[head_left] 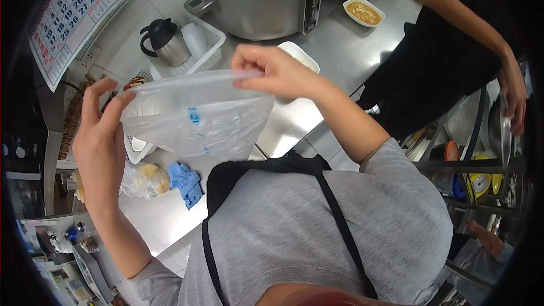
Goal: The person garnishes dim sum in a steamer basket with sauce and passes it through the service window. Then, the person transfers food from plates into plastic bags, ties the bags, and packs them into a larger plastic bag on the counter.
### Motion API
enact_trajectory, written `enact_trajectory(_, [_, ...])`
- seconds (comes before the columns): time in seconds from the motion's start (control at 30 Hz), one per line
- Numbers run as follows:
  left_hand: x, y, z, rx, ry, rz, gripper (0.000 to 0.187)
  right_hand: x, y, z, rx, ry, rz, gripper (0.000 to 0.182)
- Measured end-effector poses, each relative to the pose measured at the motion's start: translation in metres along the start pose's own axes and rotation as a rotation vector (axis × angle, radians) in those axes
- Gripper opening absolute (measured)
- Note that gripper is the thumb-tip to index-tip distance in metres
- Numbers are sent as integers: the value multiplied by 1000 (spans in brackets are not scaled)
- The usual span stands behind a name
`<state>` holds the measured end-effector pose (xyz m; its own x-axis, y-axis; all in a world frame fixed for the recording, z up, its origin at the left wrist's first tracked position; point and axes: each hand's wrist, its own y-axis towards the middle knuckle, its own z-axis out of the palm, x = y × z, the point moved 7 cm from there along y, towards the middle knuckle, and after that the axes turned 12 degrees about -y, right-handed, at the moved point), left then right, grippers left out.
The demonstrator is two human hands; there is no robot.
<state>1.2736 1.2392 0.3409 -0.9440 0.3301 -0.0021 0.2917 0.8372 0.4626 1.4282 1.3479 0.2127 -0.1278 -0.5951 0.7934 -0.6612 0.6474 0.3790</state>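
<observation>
A clear plastic bag (209, 122) with small blue print is stretched flat between my two hands, above the steel counter. Its left upper corner is pinched between the thumb and fingers of my left hand (102, 130). At the other end of the top edge, my right hand (277, 71) grips the plastic, fingers closed on it. Through the film I see white things on the counter only dimly. Part of a white dish (300, 56) shows just behind my right hand.
A large steel cooker (260, 5) stands at the back, near a bowl of yellowish food (364, 11). A black-topped jug (164, 42) is by a white basket (212, 51). A blue cloth (185, 184) and bagged rolls (148, 178) lie left. A person (453, 39) in black stands right.
</observation>
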Motion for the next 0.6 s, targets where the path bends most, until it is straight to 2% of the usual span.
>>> enact_trajectory(0.03, [1, 5, 0, -42, 20, -13, 26, 0, -1, 1, 3, -1, -5, 16])
enact_trajectory(0.07, [5, 8, 8, 71, 38, -55, 26, -2, -2, 2, 2, 62, -1, 16])
enact_trajectory(0.1, [7, 11, 12, 72, 38, -58, 26, -8, -2, 2, 2, 128, 7, 18])
enact_trajectory(0.13, [10, 12, 18, 92, 46, -66, 24, -15, -3, -2, 16, 93, -39, 26])
enact_trajectory(0.2, [16, 12, 20, 121, 56, -81, 21, -48, -9, -44, -244, 163, 10, 36])
enact_trajectory(0.23, [20, 12, 12, 110, 34, -114, 18, -98, -18, -78, -450, 316, 136, 40])
enact_trajectory(0.27, [25, 12, 5, 97, 10, -149, 15, -146, -39, -119, -718, 239, 296, 38])
enact_trajectory(0.3, [38, 10, 1, 101, 5, -159, 15, -192, -66, -154, -974, 304, 450, 41])
enact_trajectory(0.37, [53, 6, -18, -64, 365, 41, 10, -312, -127, -214, -1295, 374, 676, 45])
enact_trajectory(0.43, [90, 7, -25, 29, 72, -467, 10, -375, -158, -248, -1417, 378, 857, 46])
enact_trajectory(0.47, [98, 8, -29, 26, 74, -349, 12, -392, -163, -262, -1404, 370, 860, 46])
enact_trajectory(0.53, [117, 6, -30, 67, 170, -314, 19, -425, -167, -273, -1335, 506, 974, 46])
enact_trajectory(0.6, [121, 13, -23, 82, 253, -299, 21, -440, -168, -286, -1247, 485, 916, 44])
